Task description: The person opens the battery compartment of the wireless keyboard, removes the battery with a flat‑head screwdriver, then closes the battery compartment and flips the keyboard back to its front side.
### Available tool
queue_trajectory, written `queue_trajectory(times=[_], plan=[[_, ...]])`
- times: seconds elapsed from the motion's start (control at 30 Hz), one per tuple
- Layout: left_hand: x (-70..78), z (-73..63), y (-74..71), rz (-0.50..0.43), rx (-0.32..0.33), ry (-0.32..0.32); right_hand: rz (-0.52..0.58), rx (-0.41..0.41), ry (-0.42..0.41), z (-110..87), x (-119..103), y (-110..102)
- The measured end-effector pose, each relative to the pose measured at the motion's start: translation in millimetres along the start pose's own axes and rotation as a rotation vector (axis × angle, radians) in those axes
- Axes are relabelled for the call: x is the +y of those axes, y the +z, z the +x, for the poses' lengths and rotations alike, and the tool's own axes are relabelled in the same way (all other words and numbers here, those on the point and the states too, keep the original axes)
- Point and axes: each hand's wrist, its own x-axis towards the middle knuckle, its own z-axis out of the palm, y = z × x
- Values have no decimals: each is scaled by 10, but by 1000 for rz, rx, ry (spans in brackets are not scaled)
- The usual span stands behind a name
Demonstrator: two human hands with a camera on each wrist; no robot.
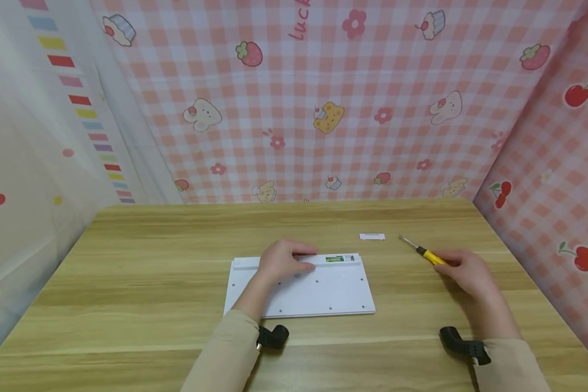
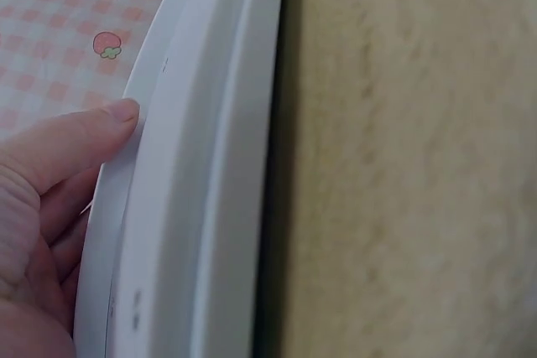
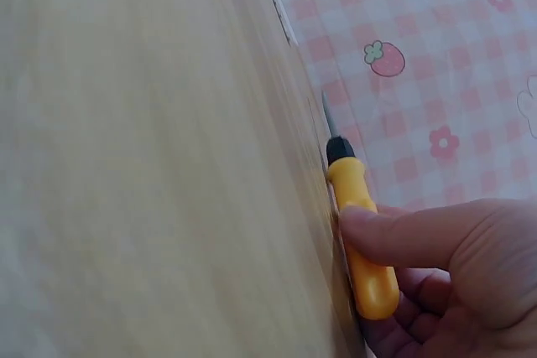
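A white keyboard [image 1: 323, 294] lies underside up on the table, small screws dotted over it. Along its far edge an uncovered battery slot shows a green battery [image 1: 335, 259]. My left hand [image 1: 279, 264] grips that far edge, thumb on the upturned face and fingers over the back; the left wrist view shows the thumb [image 2: 84, 140] against the white casing [image 2: 193, 157]. With thumb and fingers, my right hand [image 1: 466, 271] pinches the yellow handle of a screwdriver [image 1: 431, 256]. Its metal shaft points away to the left, and in the right wrist view the handle [image 3: 369, 278] lies close along the tabletop.
A small white battery cover [image 1: 372, 237] lies on the wooden table [image 1: 127, 305] behind the keyboard, left of the screwdriver tip. Patterned pink cloth [image 1: 294, 152] hangs behind the table, with more cloth at both sides.
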Motion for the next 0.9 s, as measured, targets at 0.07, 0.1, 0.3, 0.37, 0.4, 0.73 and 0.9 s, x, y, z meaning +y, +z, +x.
queue_trajectory(times=[0.07,0.1,0.3,0.37,0.4,0.73,0.9], plan=[[5,-3,7,13,4,-10,15,-3,20,-16,-11,-19],[6,-5,10,18,6,-14,29,-5,27,-24,-21,-27],[7,-8,19,25,12,-37,116,-4,18,-48,-147,-82],[12,-10,18,27,11,-42,112,-10,4,-49,-204,-100],[14,-10,19,28,11,-43,107,-12,-1,-51,-234,-104],[26,-12,14,41,9,-46,307,-21,-44,-10,-441,-15],[39,-17,7,43,8,-48,331,-46,7,15,-527,14]])
